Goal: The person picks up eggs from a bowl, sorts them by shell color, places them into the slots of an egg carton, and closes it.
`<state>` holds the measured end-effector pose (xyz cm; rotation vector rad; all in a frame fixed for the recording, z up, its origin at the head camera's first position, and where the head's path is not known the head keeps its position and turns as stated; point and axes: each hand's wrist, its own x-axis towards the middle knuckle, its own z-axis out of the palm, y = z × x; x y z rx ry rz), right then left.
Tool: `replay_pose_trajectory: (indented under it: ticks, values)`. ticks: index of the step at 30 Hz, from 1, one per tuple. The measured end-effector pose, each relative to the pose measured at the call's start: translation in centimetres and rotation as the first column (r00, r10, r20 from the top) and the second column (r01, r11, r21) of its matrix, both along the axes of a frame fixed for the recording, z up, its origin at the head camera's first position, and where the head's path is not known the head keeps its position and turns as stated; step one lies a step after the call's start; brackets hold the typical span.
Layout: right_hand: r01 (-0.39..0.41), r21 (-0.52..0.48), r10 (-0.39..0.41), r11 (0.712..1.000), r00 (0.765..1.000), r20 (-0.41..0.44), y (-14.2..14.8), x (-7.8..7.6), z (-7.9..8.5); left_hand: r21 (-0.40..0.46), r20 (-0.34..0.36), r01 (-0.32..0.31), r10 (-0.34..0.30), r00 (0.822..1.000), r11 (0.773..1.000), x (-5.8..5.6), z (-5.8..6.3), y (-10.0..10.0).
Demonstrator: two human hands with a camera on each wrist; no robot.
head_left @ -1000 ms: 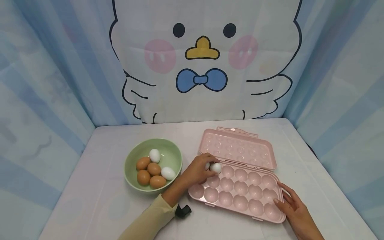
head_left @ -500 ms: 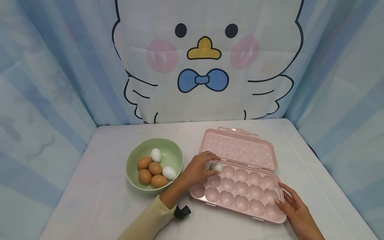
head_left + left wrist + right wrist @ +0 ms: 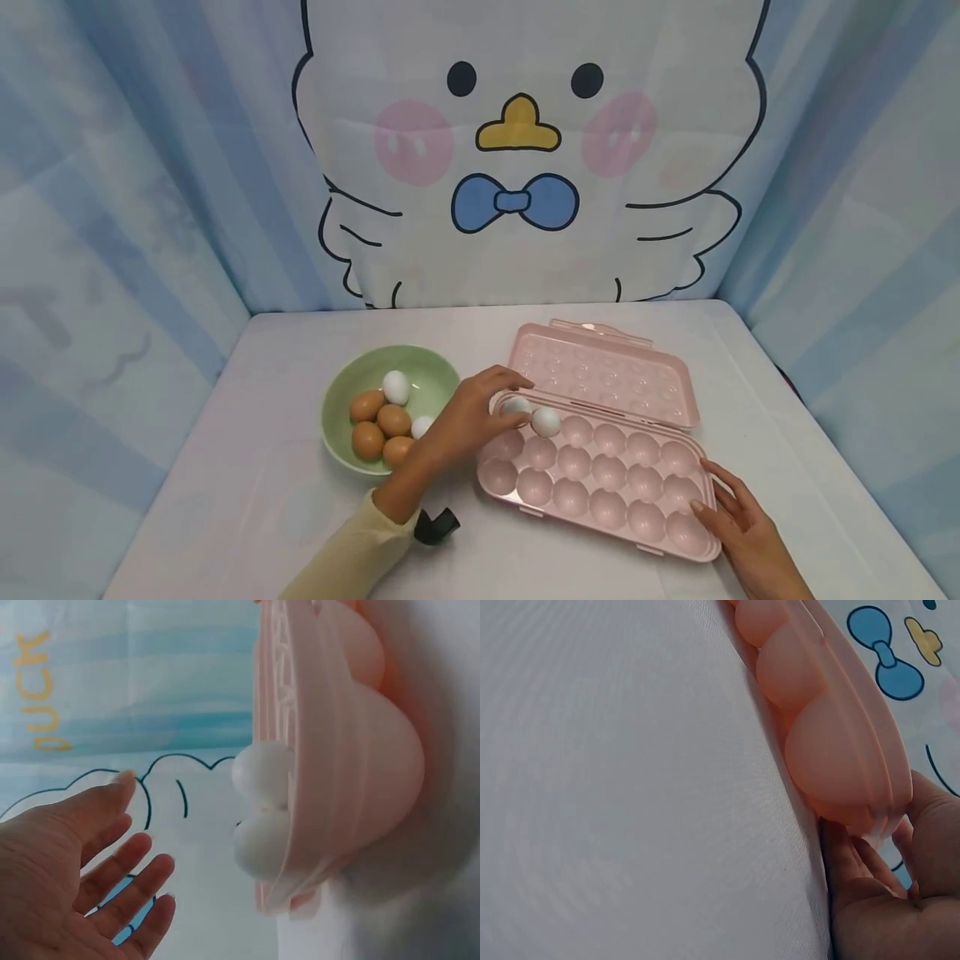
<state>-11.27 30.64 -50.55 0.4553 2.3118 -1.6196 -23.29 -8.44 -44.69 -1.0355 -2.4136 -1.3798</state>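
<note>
- The white table (image 3: 225, 517) is the largest thing; on it we find an egg box and, to its left, a bowl, near to one another.
- The pink egg box (image 3: 590, 484) lies open, its lid (image 3: 603, 375) laid back behind the cups. Only two cups, at the left end of the rear row, have an egg, so we judge that the filling is at an early stage.
- The green bowl (image 3: 429, 379) holds six eggs that we can count: four brown eggs (image 3: 367, 406) and two white ones, one of these partly covered from view.
- The right hand (image 3: 742, 525) grips the right end of the box, with thumb at the rim and fingers below; we think this is for steadiness.
- The left hand (image 3: 474, 415) is just beside the filled cups, fingers loosely extended and holding nothing; the left wrist view shows it apart from the eggs.
- Two white eggs (image 3: 546, 422) sit side by side in their cups. In our judgement, the next move calls for the left hand to reach the bowl and take one more egg gently, for the neighbouring cup.
</note>
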Motion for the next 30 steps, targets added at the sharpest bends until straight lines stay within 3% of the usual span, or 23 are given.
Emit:
replay_pose_trajectory:
  ticks: [9,16,20,30]
  values:
    - [-0.009,0.034,0.008,0.999,0.999,0.038,0.0,0.0,0.0,-0.035,0.061,-0.133,0.135,0.989,0.990,-0.1,0.2,-3.6]
    - [-0.014,0.021,0.013,1.000,0.998,0.053,0.1,0.1,0.1,-0.054,0.100,-0.261,0.265,0.959,0.964,-0.2,0.8,-7.8]
    - [-0.010,0.020,0.009,1.000,0.998,0.060,0.2,0.0,0.2,-0.050,0.104,-0.304,0.308,0.946,0.951,-0.2,0.9,-10.4]
    - [-0.005,0.017,0.004,1.000,0.997,0.072,0.2,-0.3,0.1,-0.139,0.164,-0.406,0.426,0.890,0.903,-0.3,0.5,-15.7]
